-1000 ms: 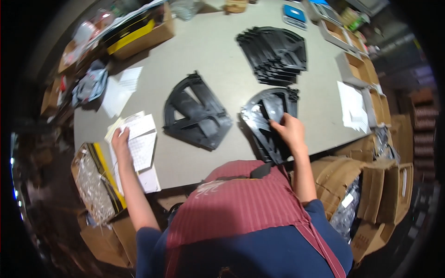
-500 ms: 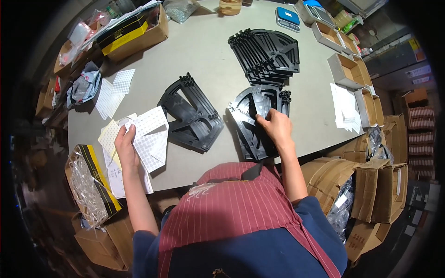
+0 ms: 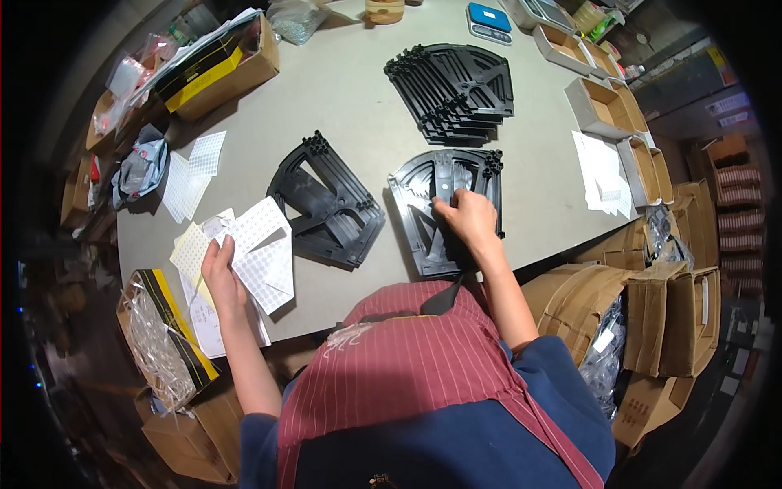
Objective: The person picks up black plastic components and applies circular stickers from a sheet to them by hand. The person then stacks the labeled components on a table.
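My left hand (image 3: 224,273) is closed on white sheets of round stickers (image 3: 265,248) at the table's left front. A yellowish sticker sheet (image 3: 189,254) and other papers lie beside and under it. My right hand (image 3: 471,218), fingers curled and pinched, is at a fan-shaped black plastic part (image 3: 415,236) near the front edge; what lies under the fingertips is hidden. That part rests on at least one more like it. Between my hands lies another small pile of black fan-shaped parts (image 3: 330,204).
A larger overlapping stack of black parts (image 3: 456,90) stands farther back. Small open cardboard trays (image 3: 603,110) line the right edge, with white sheets (image 3: 599,175) next to them. A blue-topped scale (image 3: 489,20) sits at the back. Left are a carton (image 3: 224,69) and loose sticker sheets (image 3: 191,175).
The black part under my right hand has turned and now lies more squarely over the one beneath. My right hand has shifted slightly left. The left hand keeps its sheets; the whole view has shifted slightly.
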A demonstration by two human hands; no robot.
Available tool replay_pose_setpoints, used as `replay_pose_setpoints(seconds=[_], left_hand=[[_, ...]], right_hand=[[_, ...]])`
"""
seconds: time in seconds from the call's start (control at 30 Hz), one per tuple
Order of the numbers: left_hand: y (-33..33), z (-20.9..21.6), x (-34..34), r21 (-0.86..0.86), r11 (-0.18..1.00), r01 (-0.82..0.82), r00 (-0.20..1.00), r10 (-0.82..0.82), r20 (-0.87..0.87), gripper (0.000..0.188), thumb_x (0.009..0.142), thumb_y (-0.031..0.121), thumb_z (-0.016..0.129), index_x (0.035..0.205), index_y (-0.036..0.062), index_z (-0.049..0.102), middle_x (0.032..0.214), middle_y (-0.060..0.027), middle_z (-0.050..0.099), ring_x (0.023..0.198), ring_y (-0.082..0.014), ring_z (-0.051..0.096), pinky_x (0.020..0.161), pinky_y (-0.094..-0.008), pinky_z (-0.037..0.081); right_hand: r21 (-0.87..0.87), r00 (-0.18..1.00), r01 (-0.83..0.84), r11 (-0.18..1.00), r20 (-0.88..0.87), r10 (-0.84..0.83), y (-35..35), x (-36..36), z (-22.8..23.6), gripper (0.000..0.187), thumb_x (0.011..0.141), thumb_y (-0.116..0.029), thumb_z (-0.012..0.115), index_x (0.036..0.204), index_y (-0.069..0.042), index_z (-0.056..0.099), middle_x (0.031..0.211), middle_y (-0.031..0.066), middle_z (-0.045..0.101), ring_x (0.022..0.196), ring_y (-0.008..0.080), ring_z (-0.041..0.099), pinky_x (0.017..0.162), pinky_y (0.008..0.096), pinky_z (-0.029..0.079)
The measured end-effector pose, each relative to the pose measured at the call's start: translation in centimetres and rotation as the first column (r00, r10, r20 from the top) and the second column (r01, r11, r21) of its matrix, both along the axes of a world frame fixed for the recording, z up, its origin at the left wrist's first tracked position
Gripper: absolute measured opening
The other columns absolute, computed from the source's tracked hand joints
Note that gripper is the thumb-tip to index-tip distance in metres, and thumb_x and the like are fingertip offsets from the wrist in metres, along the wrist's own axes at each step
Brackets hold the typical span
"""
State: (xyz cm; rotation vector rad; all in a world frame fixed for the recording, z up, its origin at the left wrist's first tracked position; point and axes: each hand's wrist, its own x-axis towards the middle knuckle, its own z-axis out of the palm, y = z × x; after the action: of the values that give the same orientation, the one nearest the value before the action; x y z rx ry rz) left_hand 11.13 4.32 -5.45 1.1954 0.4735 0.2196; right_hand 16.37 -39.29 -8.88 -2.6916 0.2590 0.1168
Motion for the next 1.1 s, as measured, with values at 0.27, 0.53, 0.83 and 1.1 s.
replay_pose_setpoints(seconds=[0.27, 0.53, 0.83, 1.1], left_hand=[[0.2, 0.5, -1.2, 0.009, 1.0, -0.028, 1.0, 0.028, -0.003, 0.034, 0.097, 0.007, 0.059, 0.125, -0.0114, 0.055, 0.12, -0.0166, 0.064, 0.108, -0.0212, 0.063, 0.096, -0.0304, 0.048], [-0.4, 0.0, -1.4, -0.008, 0.999, -0.033, 0.999, 0.033, -0.02, 0.035, 0.096, 0.007, 0.06, 0.125, -0.011, 0.055, 0.119, -0.0157, 0.064, 0.108, -0.0207, 0.062, 0.096, -0.0299, 0.047], [-2.2, 1.6, -2.9, 0.03, 0.997, 0.076, 0.997, -0.077, 0.03, 0.024, 0.095, 0.008, 0.062, 0.113, -0.008, 0.062, 0.11, -0.0128, 0.066, 0.102, -0.0186, 0.063, 0.093, -0.0293, 0.048], [-5.5, 2.6, -4.1, -0.014, 0.985, 0.17, 0.985, -0.17, -0.029, 0.024, 0.098, 0.013, 0.06, 0.112, -0.0066, 0.061, 0.103, -0.0128, 0.071, 0.089, -0.0147, 0.068, 0.08, -0.026, 0.053]], right_hand=[[-0.039, 0.991, 0.083, 0.996, 0.112, -0.078, -3.8, -0.7, 1.4, 0.053, 0.089, -0.05, 0.065, 0.08, 0.002, 0.068, 0.077, 0.0235, 0.068, 0.074, 0.041, 0.067, 0.065, 0.0478, 0.051], [-0.192, 0.994, 0.061, 0.979, -0.08, -0.077, -5.7, 0.0, 0.0, 0.058, 0.083, -0.055, 0.069, 0.076, 0.003, 0.071, 0.08, 0.0257, 0.069, 0.076, 0.0428, 0.068, 0.066, 0.048, 0.054], [-0.291, 0.976, -0.18, 0.94, -0.171, 0.134, -7.6, 3.5, 0.0, 0.048, 0.084, -0.043, 0.072, 0.086, 0.004, 0.072, 0.09, 0.0268, 0.07, 0.088, 0.0435, 0.069, 0.076, 0.0498, 0.055], [0.037, 0.973, -0.134, 0.99, -0.185, 0.139, -8.1, 5.8, 0.7, 0.048, 0.087, -0.035, 0.065, 0.061, 0.005, 0.062, 0.052, 0.012, 0.059, 0.045, 0.0204, 0.06, 0.046, 0.0363, 0.047]])
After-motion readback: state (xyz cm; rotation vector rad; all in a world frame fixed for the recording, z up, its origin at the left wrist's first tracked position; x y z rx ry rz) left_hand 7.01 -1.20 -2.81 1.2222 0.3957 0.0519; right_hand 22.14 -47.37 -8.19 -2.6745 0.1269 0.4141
